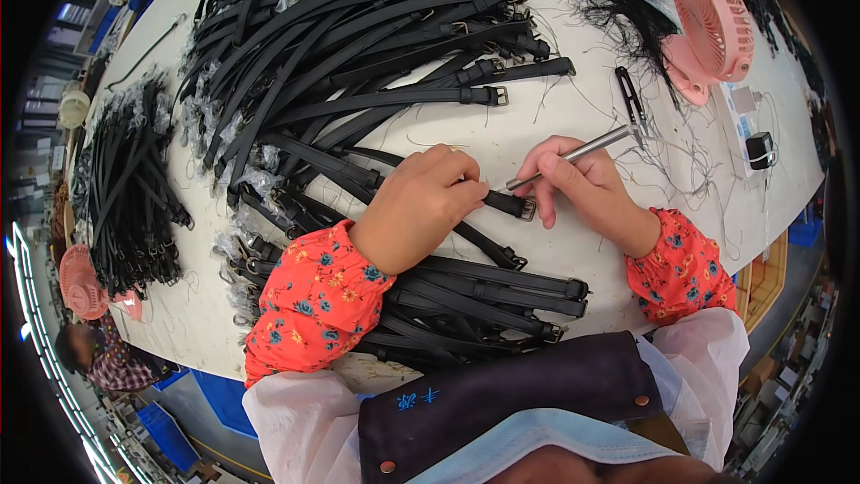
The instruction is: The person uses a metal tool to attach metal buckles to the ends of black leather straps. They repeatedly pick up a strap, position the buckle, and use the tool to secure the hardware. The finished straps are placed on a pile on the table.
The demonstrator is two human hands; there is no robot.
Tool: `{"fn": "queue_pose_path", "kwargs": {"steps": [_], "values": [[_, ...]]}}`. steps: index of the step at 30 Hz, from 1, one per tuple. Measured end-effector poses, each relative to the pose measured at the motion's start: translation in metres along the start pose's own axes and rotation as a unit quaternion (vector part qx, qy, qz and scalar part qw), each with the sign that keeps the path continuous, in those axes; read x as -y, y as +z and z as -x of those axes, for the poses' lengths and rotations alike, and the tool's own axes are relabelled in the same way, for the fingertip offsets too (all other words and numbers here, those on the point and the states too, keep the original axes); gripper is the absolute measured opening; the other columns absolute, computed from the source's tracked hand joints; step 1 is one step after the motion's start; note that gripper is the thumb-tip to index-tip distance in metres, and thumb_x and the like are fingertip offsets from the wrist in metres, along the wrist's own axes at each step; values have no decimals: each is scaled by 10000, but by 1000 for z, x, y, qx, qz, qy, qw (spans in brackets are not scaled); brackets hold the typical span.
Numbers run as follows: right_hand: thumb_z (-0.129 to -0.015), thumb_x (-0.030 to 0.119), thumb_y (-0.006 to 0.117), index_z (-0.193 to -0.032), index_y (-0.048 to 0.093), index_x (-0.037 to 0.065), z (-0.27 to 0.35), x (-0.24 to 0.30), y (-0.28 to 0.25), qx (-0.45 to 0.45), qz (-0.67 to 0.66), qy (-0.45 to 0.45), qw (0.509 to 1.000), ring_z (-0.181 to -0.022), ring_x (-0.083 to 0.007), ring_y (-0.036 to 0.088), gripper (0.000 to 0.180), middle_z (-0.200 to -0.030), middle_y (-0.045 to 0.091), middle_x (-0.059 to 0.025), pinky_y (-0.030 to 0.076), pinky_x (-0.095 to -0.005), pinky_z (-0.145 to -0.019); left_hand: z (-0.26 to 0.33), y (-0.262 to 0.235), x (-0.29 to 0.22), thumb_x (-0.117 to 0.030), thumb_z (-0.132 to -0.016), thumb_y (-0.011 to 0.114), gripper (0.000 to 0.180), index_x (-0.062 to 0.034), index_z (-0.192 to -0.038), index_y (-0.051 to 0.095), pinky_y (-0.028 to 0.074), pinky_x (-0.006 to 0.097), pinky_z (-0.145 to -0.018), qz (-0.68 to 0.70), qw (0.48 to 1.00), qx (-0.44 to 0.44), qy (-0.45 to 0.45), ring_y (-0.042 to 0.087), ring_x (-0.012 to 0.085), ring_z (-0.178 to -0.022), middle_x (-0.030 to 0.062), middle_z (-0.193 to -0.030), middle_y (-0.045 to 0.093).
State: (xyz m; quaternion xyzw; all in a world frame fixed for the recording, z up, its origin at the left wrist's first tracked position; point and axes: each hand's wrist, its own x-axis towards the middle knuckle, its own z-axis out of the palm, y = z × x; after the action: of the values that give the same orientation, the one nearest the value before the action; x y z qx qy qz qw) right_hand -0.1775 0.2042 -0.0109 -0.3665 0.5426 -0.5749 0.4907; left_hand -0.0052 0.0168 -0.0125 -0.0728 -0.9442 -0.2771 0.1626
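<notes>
Black belts (385,72) with small metal buckles lie in a thick layer over the white table. My left hand (421,202) is closed, thumb and fingertips pinched together on one black belt (509,204) just short of its buckle. Between the fingers of my right hand (578,184) is a slim silver pen-like tool (587,151), gripped like a pen. Its narrow tip points down and left, close to the pinched belt and my left fingertips. Whether the tip touches the belt I cannot tell. A thin pale cable appears to trail from the tool's upper end.
Black thread snips (630,99) lie beyond my right hand. A pink fan (708,22) stands at the far right, near a black adapter (761,150). Another belt pile (134,188) and a second pink fan (82,280) are left. Loose threads litter the white table (618,242). A person (112,354) sits lower left.
</notes>
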Motion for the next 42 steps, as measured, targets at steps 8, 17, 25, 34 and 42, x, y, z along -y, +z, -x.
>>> {"fn": "queue_pose_path", "kwargs": {"steps": [8,17,25,34,42], "values": [[-1090,294,458,-1048,634,8,-1,0,0,9,22,1,1000,-572,-92,599,339,-635,615,-19,529,-279,-781,-4,-2,-1,6,-812,710,127,-48,-912,653,502,373,-761,49,999,17,-15,612,280,-862,62,-939,646],[-1083,304,482,-1029,638,-4,1,4,1,10,17,43,999,-564,-91,590,349,-646,613,-22,482,-232,-584,-6,1,1,12,-831,703,133,-46,-941,658,497,371,-732,112,991,-8,-70,617,295,-801,98,-846,667],[-1075,312,501,-1036,639,-14,0,7,2,24,19,53,998,-586,-90,594,356,-661,617,-26,475,-234,-565,-5,2,1,2,-847,708,119,-50,-945,662,496,363,-712,128,988,-14,-83,618,281,-772,91,-828,670],[-1073,320,505,-1040,647,-18,0,6,2,27,28,55,998,-582,-89,590,369,-664,616,-30,474,-234,-560,-5,4,2,-4,-849,711,108,-49,-934,662,493,363,-710,130,988,-17,-86,617,277,-761,89,-807,662],[-1073,316,505,-1033,653,-21,0,5,2,27,36,53,998,-579,-86,592,370,-669,622,-32,469,-230,-559,-6,3,2,-6,-848,712,104,-47,-924,655,496,361,-711,134,987,-20,-86,622,276,-769,88,-810,662]]}}
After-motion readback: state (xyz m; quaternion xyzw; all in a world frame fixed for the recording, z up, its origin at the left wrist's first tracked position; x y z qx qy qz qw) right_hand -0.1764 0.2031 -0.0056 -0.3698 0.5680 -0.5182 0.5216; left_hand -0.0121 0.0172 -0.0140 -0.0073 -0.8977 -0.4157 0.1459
